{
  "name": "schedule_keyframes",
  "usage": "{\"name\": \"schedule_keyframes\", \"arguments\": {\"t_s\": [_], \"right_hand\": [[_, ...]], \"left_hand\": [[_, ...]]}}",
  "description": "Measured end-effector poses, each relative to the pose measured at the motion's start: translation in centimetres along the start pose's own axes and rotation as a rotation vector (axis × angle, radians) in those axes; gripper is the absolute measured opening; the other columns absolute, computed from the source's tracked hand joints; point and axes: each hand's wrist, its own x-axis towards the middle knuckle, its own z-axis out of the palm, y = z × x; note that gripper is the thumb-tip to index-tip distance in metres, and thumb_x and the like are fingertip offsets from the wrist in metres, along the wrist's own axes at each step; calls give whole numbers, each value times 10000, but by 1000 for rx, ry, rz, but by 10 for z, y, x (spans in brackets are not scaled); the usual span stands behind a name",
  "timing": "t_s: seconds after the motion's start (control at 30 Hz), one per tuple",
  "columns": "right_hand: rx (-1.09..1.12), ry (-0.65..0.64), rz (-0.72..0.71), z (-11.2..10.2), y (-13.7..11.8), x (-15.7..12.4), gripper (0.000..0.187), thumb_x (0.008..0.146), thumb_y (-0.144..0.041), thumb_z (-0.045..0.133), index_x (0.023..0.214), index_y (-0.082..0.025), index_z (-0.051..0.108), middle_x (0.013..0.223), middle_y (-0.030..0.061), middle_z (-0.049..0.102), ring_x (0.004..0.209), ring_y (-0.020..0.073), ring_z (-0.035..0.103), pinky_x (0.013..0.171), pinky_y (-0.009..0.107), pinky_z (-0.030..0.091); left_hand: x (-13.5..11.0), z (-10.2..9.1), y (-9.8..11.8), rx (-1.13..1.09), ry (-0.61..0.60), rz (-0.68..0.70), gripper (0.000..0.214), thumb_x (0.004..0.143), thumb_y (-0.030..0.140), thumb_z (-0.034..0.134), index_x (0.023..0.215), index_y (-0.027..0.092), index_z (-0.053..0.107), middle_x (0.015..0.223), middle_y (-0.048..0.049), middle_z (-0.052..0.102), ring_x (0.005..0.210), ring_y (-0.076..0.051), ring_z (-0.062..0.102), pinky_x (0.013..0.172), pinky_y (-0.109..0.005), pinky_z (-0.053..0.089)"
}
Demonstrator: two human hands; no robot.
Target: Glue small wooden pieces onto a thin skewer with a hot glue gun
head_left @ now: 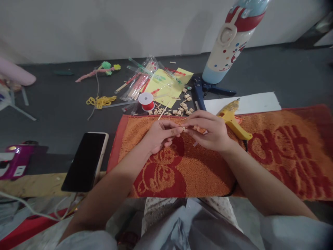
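Note:
Above the orange towel (pixel 208 173), my left hand (pixel 162 135) and my right hand (pixel 212 132) meet fingertip to fingertip. Both pinch a small pale wooden piece (pixel 183 128), mostly covered by the fingers. A thin wooden stick (pixel 163 111) slants up just behind my left hand; whether it touches the hand I cannot tell. Short cut stick pieces (pixel 179 111) lie heaped beyond the fingers. Close to my right hand, a yellow glue gun (pixel 235 125) rests on the towel's far edge, its nozzle over a white strip (pixel 260 102).
Blue-handled cutters (pixel 199 92) lie before a tall bottle (pixel 226 52). A red ribbon spool (pixel 146 101), bagged sticks (pixel 139 81), yellow paper (pixel 171 85) and yellow cord (pixel 101 101) are at the back. A phone (pixel 84 161) lies left, near a purple device (pixel 19 159).

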Motion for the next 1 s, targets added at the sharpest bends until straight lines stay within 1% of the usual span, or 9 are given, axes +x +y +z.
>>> {"name": "schedule_keyframes", "arguments": {"t_s": [0.17,0.27,0.33,0.43,0.47,0.53,0.67,0.87,1.0], "right_hand": [[38,-22,23,-2,0,1,112,839,-138,628,929,-187,672,861,70,659,791,157,645,647,291,557],[43,-31,57,-2,0,1,104,851,-165,626,943,-188,669,875,68,656,785,151,639,653,290,552],[48,-31,100,-2,0,1,86,858,-190,628,933,-188,670,874,63,658,797,151,639,685,298,548],[93,-47,192,-2,1,1,77,867,-215,625,918,-184,674,883,62,666,827,152,642,737,306,537],[122,-58,226,-1,1,1,79,871,-220,622,915,-184,676,883,61,669,830,151,641,744,305,532],[181,-84,284,0,1,2,78,876,-230,618,900,-185,677,865,54,673,823,145,635,750,305,524],[271,-114,348,1,3,3,83,871,-247,626,876,-183,679,838,42,674,797,135,617,745,302,507],[332,-133,400,0,4,2,107,864,-266,636,863,-169,679,820,37,664,761,122,601,705,283,484],[335,-137,407,0,4,2,93,859,-251,633,858,-168,675,823,37,664,764,122,604,702,278,485]], "left_hand": [[0,0,0,53,-9,37,284,597,305,855,687,133,648,572,36,595,348,-9,378,298,-154,245],[0,-1,-2,148,17,120,277,647,357,820,740,152,658,594,45,582,367,-20,385,324,-174,275],[0,-1,-4,280,106,274,255,682,368,794,767,166,663,636,37,598,414,-31,425,376,-182,324],[-2,-1,-5,531,253,592,181,726,318,767,819,186,685,735,5,651,577,-64,531,534,-193,421],[-3,-1,-5,609,275,674,156,746,304,751,842,195,694,757,-2,662,625,-77,550,582,-201,437],[-4,-2,-4,741,278,771,123,788,300,714,873,212,709,779,-14,680,672,-98,567,628,-219,446],[-5,-4,-1,886,249,861,93,818,305,683,855,231,726,831,-37,719,745,-134,602,685,-257,456],[-4,-6,0,918,182,957,76,829,217,662,819,244,733,792,-31,698,712,-129,590,693,-264,450],[-3,-6,0,943,130,941,97,841,199,640,836,241,727,814,-38,691,753,-140,596,725,-275,452]]}}
